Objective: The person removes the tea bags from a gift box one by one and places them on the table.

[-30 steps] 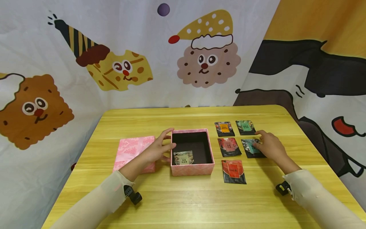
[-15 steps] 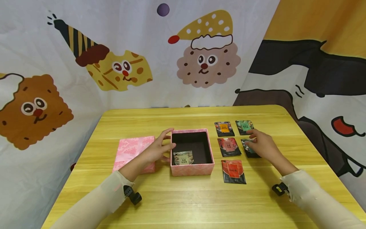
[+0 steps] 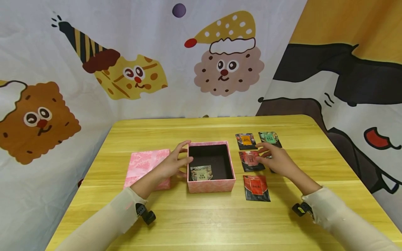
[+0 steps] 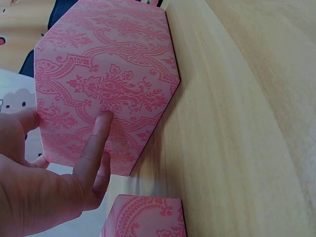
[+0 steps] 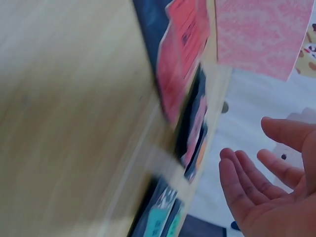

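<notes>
An open pink patterned box (image 3: 211, 186) with a dark inside stands mid-table and holds one olive-green sachet (image 3: 201, 173). My left hand (image 3: 171, 164) grips its left wall, thumb and index finger at the rim; other fingertips (image 4: 104, 117) press the outer side. My right hand (image 3: 277, 160) is over the sachets right of the box, fingers slightly bent with nothing between them in the right wrist view. Its fingertips overlap a pinkish-red sachet (image 3: 249, 160) in the head view. The hand mostly hides the teal sachet (image 5: 155, 217) beneath it.
The pink lid (image 3: 146, 164) lies left of the box, partly behind the left forearm. An orange-labelled sachet (image 3: 246, 140) and a green one (image 3: 269, 138) lie at the back right. A red sachet (image 3: 256, 188) lies nearest the front. A cartoon-print cloth (image 3: 176, 87) hangs behind the table.
My right hand has moved left from the teal sachet to over the pinkish-red one. The left hand and the box have stayed in place.
</notes>
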`<action>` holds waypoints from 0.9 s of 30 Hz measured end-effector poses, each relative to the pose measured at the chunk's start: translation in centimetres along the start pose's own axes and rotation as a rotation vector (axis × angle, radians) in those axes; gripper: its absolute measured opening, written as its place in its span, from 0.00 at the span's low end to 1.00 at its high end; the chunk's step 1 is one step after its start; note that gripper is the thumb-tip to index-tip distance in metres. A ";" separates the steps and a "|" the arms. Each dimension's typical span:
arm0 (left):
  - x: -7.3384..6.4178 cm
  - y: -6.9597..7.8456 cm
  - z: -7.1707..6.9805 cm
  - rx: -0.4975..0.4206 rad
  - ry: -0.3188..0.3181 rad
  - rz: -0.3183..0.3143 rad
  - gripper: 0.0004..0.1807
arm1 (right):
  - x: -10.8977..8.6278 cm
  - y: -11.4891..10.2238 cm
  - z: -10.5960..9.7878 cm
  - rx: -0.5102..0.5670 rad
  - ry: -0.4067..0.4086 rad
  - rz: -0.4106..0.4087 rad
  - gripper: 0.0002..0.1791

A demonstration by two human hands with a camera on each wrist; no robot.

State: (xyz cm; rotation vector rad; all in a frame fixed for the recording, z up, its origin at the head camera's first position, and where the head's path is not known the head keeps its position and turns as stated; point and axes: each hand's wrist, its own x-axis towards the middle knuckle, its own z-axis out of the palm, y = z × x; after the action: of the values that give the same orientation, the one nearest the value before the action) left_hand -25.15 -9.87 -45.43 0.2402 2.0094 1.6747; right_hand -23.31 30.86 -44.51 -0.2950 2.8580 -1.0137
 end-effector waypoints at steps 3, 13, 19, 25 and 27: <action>0.0 0.1 0.0 -0.002 0.004 -0.005 0.42 | 0.0 -0.8 0.4 0.023 -0.015 -0.035 0.26; 0.1 0.0 0.0 -0.005 0.007 -0.008 0.40 | -0.1 -3.6 1.7 0.085 -0.050 -0.123 0.25; 0.1 -0.1 0.0 -0.003 0.006 -0.007 0.40 | -0.1 -5.3 2.3 0.120 -0.050 -0.164 0.24; 0.0 0.0 0.0 -0.007 0.002 -0.005 0.42 | 0.0 -6.7 3.1 0.148 -0.044 -0.193 0.24; 0.0 0.0 0.0 -0.006 -0.004 0.000 0.42 | 0.1 -7.2 3.3 0.157 -0.035 -0.203 0.24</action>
State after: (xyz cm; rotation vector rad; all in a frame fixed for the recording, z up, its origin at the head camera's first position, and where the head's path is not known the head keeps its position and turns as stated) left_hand -25.15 -9.88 -45.41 0.2415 2.0011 1.6795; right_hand -21.80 23.35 -42.49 -0.5917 2.7397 -1.2459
